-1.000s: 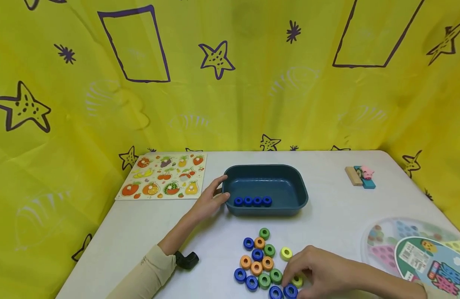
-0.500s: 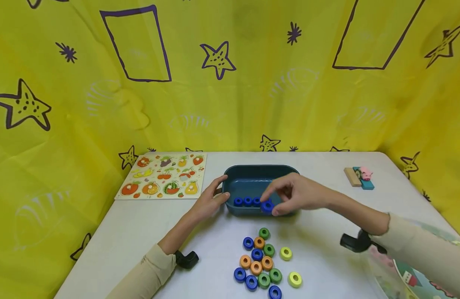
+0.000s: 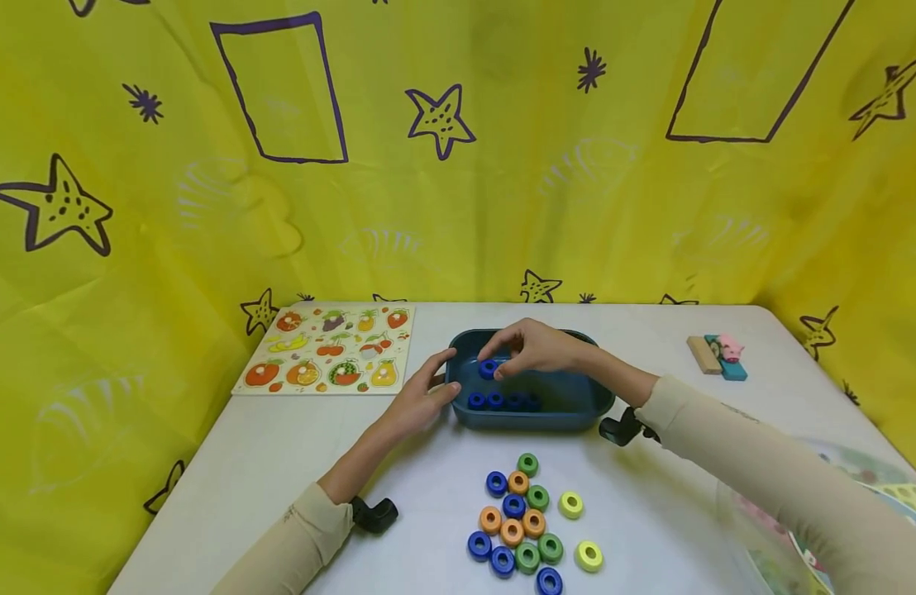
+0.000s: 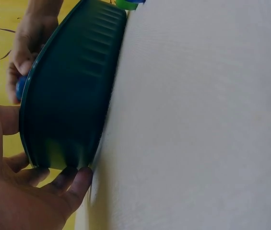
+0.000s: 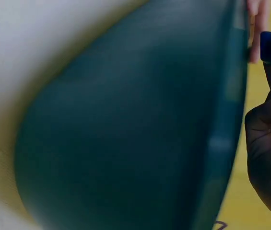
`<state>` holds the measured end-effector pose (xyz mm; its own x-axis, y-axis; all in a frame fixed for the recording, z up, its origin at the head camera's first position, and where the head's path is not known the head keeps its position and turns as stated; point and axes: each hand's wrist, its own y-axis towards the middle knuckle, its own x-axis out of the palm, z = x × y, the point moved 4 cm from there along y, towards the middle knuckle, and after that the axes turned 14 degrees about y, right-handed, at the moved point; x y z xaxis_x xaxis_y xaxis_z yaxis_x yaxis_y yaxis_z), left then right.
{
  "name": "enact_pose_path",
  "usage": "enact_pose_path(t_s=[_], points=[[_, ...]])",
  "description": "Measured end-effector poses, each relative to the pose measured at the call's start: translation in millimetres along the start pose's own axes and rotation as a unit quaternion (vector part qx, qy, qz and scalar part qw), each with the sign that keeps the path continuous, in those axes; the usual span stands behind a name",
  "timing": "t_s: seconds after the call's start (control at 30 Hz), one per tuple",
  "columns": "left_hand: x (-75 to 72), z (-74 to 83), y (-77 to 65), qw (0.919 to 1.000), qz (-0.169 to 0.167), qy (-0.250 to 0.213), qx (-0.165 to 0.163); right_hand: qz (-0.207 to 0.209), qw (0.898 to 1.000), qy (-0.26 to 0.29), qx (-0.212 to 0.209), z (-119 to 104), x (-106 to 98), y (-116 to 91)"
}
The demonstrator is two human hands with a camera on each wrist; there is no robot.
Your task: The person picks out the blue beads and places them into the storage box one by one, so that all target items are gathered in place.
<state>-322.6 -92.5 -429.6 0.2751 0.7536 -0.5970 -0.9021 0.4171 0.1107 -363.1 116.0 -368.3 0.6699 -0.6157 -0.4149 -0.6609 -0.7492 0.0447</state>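
Note:
A dark teal plastic tray [image 3: 532,420] stands at the middle of the table. My left hand [image 3: 421,397] holds its left end, fingers and thumb spread around the end wall; in the left wrist view the fingertips [image 4: 81,179] touch that wall. Between thumb and fingers, my right hand [image 3: 540,347] pinches a blue ring bead [image 3: 488,369] over the tray's back left part. Along the tray's front wall lies a row of several blue ring beads [image 3: 495,401], partly in shadow. The right wrist view also shows the pinched blue bead [image 5: 270,48] above the rim.
In front of the tray lie loose beads: blue [image 3: 503,562], orange [image 3: 512,531], green [image 3: 551,548] and yellow [image 3: 589,556]. A fruit puzzle board [image 3: 324,351] is at back left, small blocks with a pig figure [image 3: 729,349] at right. Clear packaging [image 3: 770,545] lies under the right sleeve.
My right hand has picked a blue bead from the near pile and carried it forward, over the tray's front, then left to its back left part. My left hand stays on the tray.

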Motion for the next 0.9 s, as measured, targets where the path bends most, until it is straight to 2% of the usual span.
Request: enact_pose_path(t_s=[0.07, 0.17, 0.23, 0.3, 0.43, 0.9], points=[[-2.8, 9.2, -3.2, 1.0000, -0.007, 0.002, 0.000, 0.005, 1.000, 0.000, 0.007, -1.8, 1.5, 0.2], [-7.3, 23.1, -8.4, 0.9999, -0.015, 0.006, 0.001, 0.005, 1.000, -0.010, 0.008, 8.0, 1.0, 4.4], [-8.0, 24.9, -8.6, 0.9998, -0.017, 0.009, 0.001, 0.002, 1.000, -0.016, 0.008, 13.9, 1.4, 7.2], [-5.0, 16.3, -5.1, 0.9998, -0.016, 0.009, 0.002, -0.002, 1.000, -0.022, 0.007, 28.6, 0.6, 12.1], [0.4, 1.0, 0.0, 0.9999, -0.010, 0.008, -0.001, -0.008, 1.000, -0.020, 0.017, 38.5, 3.6, 16.2], [0.8, 0.9, -0.4, 1.0000, 0.004, 0.003, -0.007, -0.015, 0.999, -0.027, 0.030, 56.3, 10.3, 22.2]])
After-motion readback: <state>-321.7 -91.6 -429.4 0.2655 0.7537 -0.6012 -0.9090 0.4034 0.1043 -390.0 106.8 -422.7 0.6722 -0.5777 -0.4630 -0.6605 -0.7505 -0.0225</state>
